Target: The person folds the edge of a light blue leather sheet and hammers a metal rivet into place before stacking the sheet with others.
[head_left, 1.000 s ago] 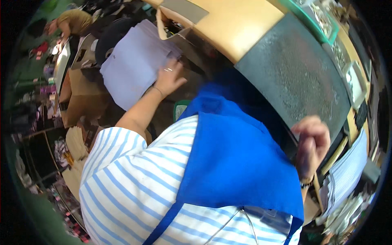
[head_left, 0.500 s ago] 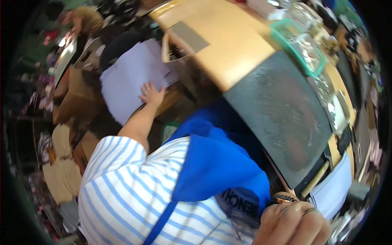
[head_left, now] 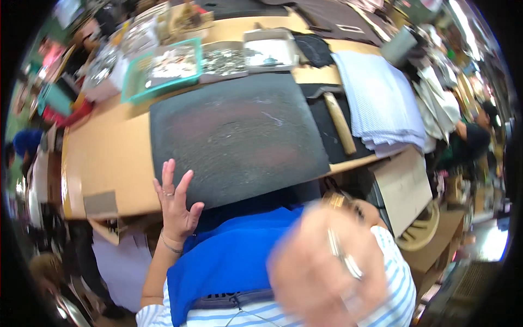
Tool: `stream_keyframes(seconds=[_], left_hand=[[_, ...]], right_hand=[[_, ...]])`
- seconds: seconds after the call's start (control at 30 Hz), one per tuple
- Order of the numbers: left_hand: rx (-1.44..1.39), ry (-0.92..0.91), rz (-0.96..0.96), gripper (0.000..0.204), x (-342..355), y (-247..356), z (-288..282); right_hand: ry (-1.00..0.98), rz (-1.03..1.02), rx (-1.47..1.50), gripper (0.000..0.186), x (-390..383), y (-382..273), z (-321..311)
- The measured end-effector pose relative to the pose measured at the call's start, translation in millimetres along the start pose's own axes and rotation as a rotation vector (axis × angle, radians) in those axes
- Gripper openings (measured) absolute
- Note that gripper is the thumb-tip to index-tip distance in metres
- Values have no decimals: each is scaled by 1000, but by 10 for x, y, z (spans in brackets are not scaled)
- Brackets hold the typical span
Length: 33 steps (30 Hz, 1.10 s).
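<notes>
My left hand (head_left: 177,204) is open, its fingers spread, at the near left edge of a worn dark mat (head_left: 239,141). It holds nothing, and whether the fingertips touch the mat is hard to tell. Close in front of my chest is my right hand (head_left: 327,267), large and smeared by motion. Rings show on its fingers, but their pose and anything inside them cannot be made out. Beyond the mat's right side lies a hammer (head_left: 340,122) with a wooden handle, on a black sheet.
A folded stack of light blue cloth (head_left: 378,103) lies right of the hammer. Behind the mat are a green basket (head_left: 128,90) of small pieces, a tray of metal bits (head_left: 223,62) and a white box (head_left: 269,65). A person (head_left: 474,136) is at the far right.
My view has swung right to face the table. My left hand has left the pale sheets and come to the mat's edge. My right hand has risen in front of my chest.
</notes>
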State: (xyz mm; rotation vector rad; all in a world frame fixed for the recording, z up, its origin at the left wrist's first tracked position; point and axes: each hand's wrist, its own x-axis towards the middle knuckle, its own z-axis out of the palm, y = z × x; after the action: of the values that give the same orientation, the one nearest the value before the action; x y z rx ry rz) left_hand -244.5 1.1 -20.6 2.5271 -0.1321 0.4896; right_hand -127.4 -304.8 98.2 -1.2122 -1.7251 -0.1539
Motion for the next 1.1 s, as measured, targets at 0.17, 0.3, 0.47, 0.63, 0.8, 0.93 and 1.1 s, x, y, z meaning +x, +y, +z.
stream_keyframes(seconds=[0.17,0.3,0.47,0.63,0.8,0.93,1.1], left_hand=[[-80,-123,-40,68,262,66,187],[-148,-69,-3,57,185,-13,139],[-235,-22,106,44,246,2,118],[-671,-133,-165,50,224,-108,37],[-1307,-153,-639,79,362,-416,11],[-1613,-92,-623,83,387,-607,-83],[-1068,-49,-711,61,399,-594,-93]], right_hand=[[300,855,-1081,52,-943,754,-1352],[69,1623,-1520,83,-2351,624,-1791],[91,1573,-1369,62,-2247,545,-1966],[457,1274,-862,39,-1458,633,-1520],[19,1121,-48,43,-291,597,209],[-284,928,-128,56,-170,726,631],[-289,986,-456,51,-475,937,434]])
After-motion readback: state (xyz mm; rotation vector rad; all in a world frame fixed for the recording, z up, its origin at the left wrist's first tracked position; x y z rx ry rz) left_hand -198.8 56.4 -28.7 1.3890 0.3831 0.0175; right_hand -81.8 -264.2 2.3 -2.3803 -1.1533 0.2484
